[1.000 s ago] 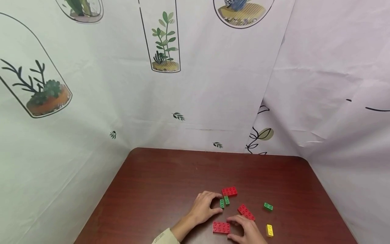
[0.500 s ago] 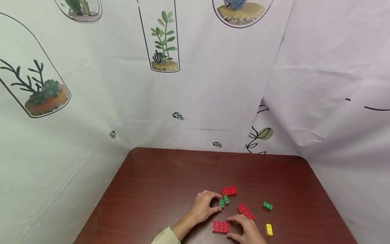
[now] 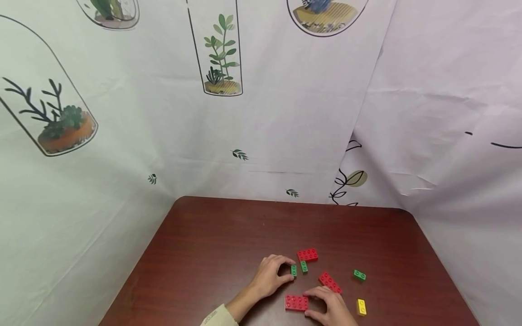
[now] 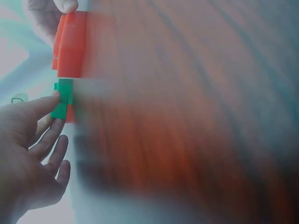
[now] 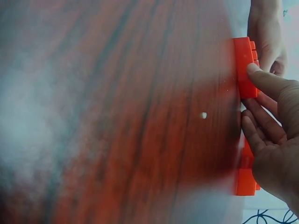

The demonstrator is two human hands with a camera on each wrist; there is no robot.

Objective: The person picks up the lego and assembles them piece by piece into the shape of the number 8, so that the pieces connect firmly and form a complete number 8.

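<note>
My left hand (image 3: pixel 268 276) pinches a small green toy brick (image 3: pixel 293 271) between thumb and fingertips, as the left wrist view shows of the same green brick (image 4: pixel 61 98). A second green brick (image 3: pixel 303 267) lies just right of it. Nearer the front, my right hand (image 3: pixel 331 307) pinches the right end of a red brick with studs on top (image 3: pixel 296 303). In the right wrist view the thumb presses this red brick (image 5: pixel 244 65) along its side. Behind that hand lies a slanted red brick (image 3: pixel 330 282), its lower end close to the knuckles.
Another red brick (image 3: pixel 307 255) lies farther back, touching the second green brick in this view. To the right are a third green brick (image 3: pixel 360 275) and a yellow brick (image 3: pixel 361 307). The brown table (image 3: pixel 212 244) meets a printed cloth wall (image 3: pixel 269 127) behind.
The left hand has drawn its green brick slightly left, widening the gap to the second green brick. The right hand and its red brick have stayed in place.
</note>
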